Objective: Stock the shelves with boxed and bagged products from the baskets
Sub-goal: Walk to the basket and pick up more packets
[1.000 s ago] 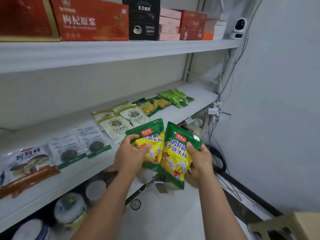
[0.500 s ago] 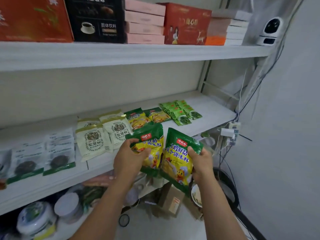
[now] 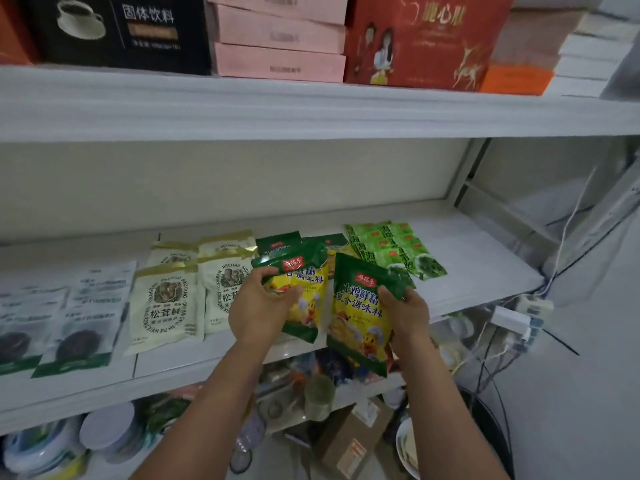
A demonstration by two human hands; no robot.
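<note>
I hold two green-and-yellow seasoning bags over the front edge of the middle shelf (image 3: 485, 271). My left hand (image 3: 258, 311) grips the left bag (image 3: 304, 296) by its left side. My right hand (image 3: 407, 315) grips the right bag (image 3: 362, 317) by its right edge. The two bags overlap slightly in the middle. Behind them on the shelf lie more green-topped bags of the same kind (image 3: 277, 242), partly hidden by the held ones.
On the shelf lie cream mushroom bags (image 3: 164, 306), white bags with dark contents (image 3: 86, 317) and light-green seaweed packets (image 3: 391, 247). Bare shelf shows at the right. The upper shelf (image 3: 311, 105) carries boxes. Below are tubs, a cardboard box (image 3: 349, 441) and cables (image 3: 519, 323).
I have stepped closer to the shelf and the view has turned towards it. Both bags have moved forward and now hang over the shelf's front edge.
</note>
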